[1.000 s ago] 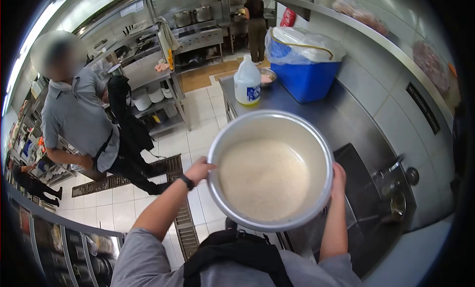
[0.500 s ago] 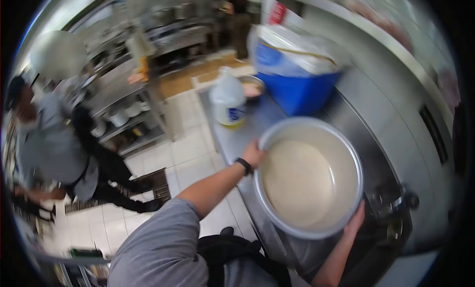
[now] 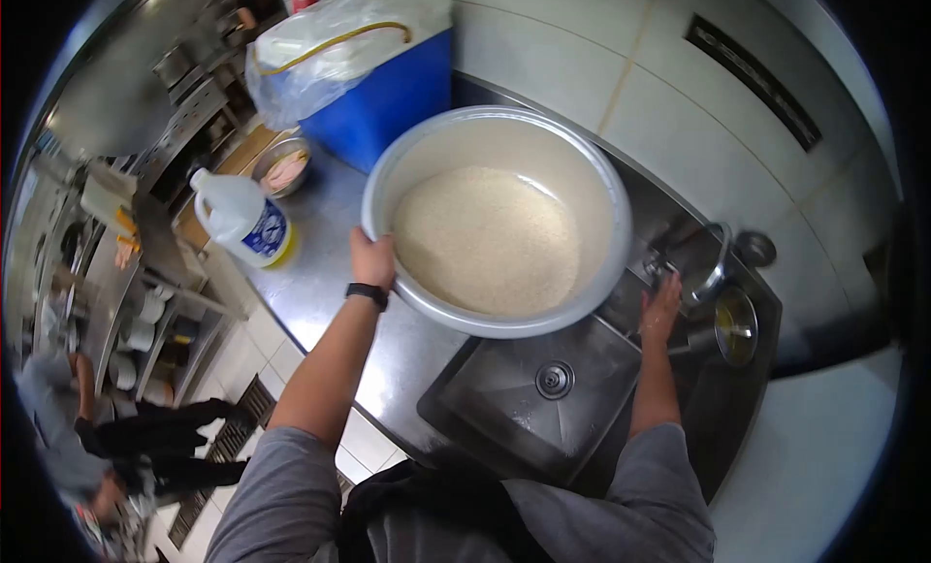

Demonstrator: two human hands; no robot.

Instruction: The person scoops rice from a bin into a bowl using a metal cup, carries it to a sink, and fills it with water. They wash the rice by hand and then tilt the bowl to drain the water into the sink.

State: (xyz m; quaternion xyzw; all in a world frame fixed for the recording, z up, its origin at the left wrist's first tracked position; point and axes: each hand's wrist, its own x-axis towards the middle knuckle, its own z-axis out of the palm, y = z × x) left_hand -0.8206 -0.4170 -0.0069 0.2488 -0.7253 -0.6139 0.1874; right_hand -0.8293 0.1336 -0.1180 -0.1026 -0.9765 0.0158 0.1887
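Restaurant kitchen, stainless steel table [image 3: 320,272] with a sink [image 3: 524,398] set into it. The big steel bowl [image 3: 548,141] hangs tilted over the sink's edge, with a mound of raw rice [image 3: 485,238] inside that looks wet. I'd guess it's heavy, sloshy and slick at the rim, so best held at opposite rims. The left hand [image 3: 372,260] has its grip clenched on the near rim. The right hand [image 3: 662,309] is at the faucet [image 3: 693,257], can't tell if it's closed. Left of that grip there's a white jug [image 3: 242,219], with a blue cooler [image 3: 388,97] beyond.
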